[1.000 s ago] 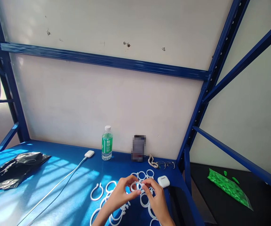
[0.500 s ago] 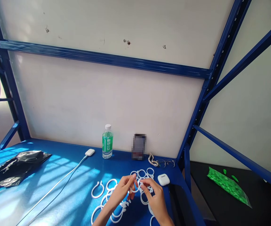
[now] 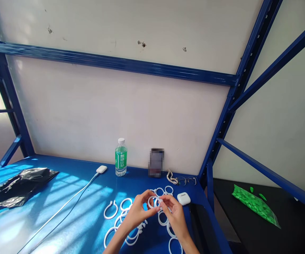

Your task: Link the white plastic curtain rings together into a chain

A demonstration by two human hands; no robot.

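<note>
Above the blue tabletop (image 3: 70, 190), both hands hold one white plastic ring (image 3: 149, 201), which looks like a shower curtain ring. My left hand (image 3: 139, 211) grips its left side, thumb stretched out below. At the small knobbed end, the fingers and thumb of my right hand (image 3: 174, 212) pinch the ring. Beneath and around the hands lie more such rings, partly hidden by the hands and forearms. On the left, a separate ring (image 3: 110, 210) lies with its ends apart. Another ring (image 3: 175, 246) is near my right wrist.
At the back stand a water bottle (image 3: 121, 158) and a blurred-out phone (image 3: 156, 164). Glasses (image 3: 186, 181) and a white earphone case (image 3: 183, 199) lie right. A cabled white charger (image 3: 101, 169) and black plastic bag (image 3: 22, 187) are left; a green-filled bag (image 3: 255, 206) is beyond the frame.
The ring between my hands has been raised slightly and turned to face the camera more. My left thumb has moved below it. The view has shifted a little.
</note>
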